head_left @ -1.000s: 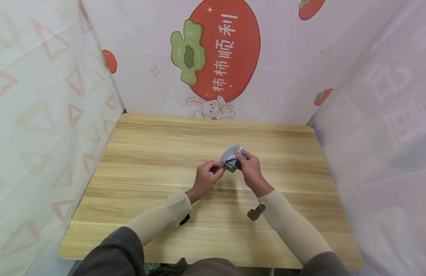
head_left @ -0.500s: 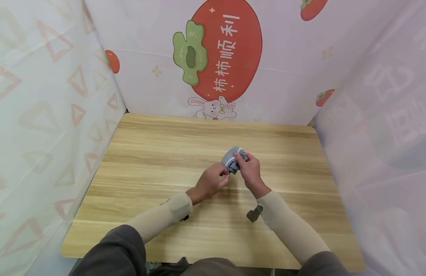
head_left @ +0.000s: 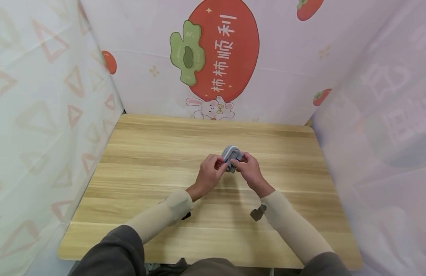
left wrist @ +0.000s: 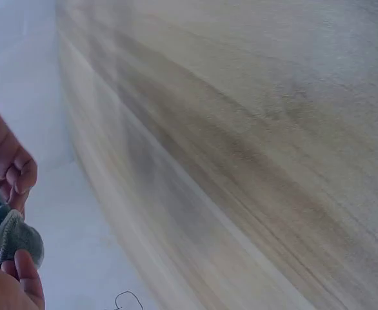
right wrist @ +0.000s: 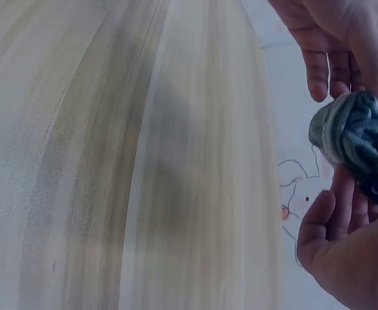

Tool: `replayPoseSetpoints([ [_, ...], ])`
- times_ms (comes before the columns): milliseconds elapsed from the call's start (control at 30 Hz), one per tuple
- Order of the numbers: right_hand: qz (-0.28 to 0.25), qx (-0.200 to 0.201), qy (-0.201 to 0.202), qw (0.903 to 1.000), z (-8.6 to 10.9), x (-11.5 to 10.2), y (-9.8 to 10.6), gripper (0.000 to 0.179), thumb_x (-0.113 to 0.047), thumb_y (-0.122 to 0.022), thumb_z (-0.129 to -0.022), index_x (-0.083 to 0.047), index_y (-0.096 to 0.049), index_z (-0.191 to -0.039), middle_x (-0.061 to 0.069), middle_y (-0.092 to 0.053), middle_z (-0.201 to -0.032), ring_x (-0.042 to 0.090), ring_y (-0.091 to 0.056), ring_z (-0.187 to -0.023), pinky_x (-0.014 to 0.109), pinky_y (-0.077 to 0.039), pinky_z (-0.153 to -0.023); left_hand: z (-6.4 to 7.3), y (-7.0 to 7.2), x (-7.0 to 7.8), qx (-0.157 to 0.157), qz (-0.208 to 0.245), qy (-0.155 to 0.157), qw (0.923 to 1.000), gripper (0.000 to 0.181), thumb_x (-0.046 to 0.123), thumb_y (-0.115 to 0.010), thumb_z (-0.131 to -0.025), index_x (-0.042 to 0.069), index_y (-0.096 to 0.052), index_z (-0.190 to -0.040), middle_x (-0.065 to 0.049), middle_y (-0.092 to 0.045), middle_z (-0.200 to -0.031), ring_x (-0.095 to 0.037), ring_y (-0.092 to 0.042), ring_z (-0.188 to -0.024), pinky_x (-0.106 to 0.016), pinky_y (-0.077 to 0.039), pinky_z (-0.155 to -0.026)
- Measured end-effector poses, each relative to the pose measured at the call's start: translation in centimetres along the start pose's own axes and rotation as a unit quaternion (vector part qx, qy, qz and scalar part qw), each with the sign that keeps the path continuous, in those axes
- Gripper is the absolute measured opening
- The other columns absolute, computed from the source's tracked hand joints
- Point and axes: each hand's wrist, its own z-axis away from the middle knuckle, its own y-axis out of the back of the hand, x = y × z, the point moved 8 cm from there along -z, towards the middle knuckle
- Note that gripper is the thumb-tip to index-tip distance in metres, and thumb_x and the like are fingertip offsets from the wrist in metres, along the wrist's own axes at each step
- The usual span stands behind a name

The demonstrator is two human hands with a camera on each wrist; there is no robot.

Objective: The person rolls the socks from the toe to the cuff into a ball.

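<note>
A small bundled grey-blue sock point(head_left: 229, 151) with white and dark blue stripes is held up over the table between both hands. My left hand point(head_left: 208, 172) pinches its left edge between thumb and fingers. On the other side, my right hand point(head_left: 251, 171) grips it, thumb lying on the near face and fingers behind. In the right wrist view the sock point(right wrist: 350, 129) shows a thick, ribbed rolled band and gathered folds. The left wrist view catches the sock point(left wrist: 22, 239) at its left edge, partly cut off by the frame.
A light wood-grain table point(head_left: 147, 153) spreads beneath the hands. White printed cloth walls stand around it; the back wall point(head_left: 285, 76) carries a large red fruit picture and a small rabbit. Dark bands or clips hang under the pale sleeves at both wrists.
My left hand first turned in over the sock's lower edge, then drew back to its left side. The sock turned in the hands, and my right thumb shifted lower on it.
</note>
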Motion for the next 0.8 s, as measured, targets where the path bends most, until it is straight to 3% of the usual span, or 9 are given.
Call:
replayPoseSetpoints([
  [167,-0.033,-0.025,0.002,0.9992,-0.1,0.2,-0.2,0.041,-0.020,-0.066,-0.090,-0.009,-0.052,-0.127,0.014,-0.061,-0.121,0.017,-0.063,-0.103,0.034,-0.056,-0.085,-0.7,0.5,-0.3,0.002,0.029,0.044,0.9986,0.018,0.026,-0.065,-0.091,0.010,-0.064,-0.100,-0.002,-0.065,-0.091,-0.009,-0.062,-0.080,-0.019,-0.054,-0.068],
  [433,-0.057,0.018,-0.018,0.9981,-0.3,1.2,0.0,0.032,-0.012,-0.069,-0.087,-0.004,-0.052,-0.113,0.009,-0.062,-0.105,0.013,-0.064,-0.094,0.029,-0.057,-0.081,-0.9,0.1,-1.1,-0.033,0.025,0.085,0.9955,0.016,0.021,-0.068,-0.088,0.009,-0.066,-0.099,-0.002,-0.068,-0.087,-0.008,-0.064,-0.077,-0.019,-0.054,-0.068],
  [633,-0.036,0.044,-0.023,0.9981,-0.1,1.5,-0.1,0.028,-0.014,-0.073,-0.084,-0.004,-0.051,-0.099,0.005,-0.059,-0.093,0.011,-0.062,-0.088,0.027,-0.057,-0.077,-1.2,0.2,-2.0,-0.058,-0.010,0.117,0.9914,0.014,0.025,-0.058,-0.095,0.014,-0.066,-0.097,0.002,-0.069,-0.086,-0.007,-0.061,-0.075,-0.023,-0.051,-0.066],
  [800,0.001,0.078,0.002,0.9969,0.0,0.9,0.2,0.026,-0.016,-0.074,-0.082,-0.003,-0.054,-0.093,0.007,-0.064,-0.091,0.009,-0.061,-0.081,0.027,-0.056,-0.070,-1.2,-0.3,-1.7,-0.087,-0.003,0.112,0.9899,0.016,0.025,-0.055,-0.098,0.012,-0.063,-0.100,0.000,-0.067,-0.090,-0.008,-0.059,-0.076,-0.023,-0.050,-0.066],
])
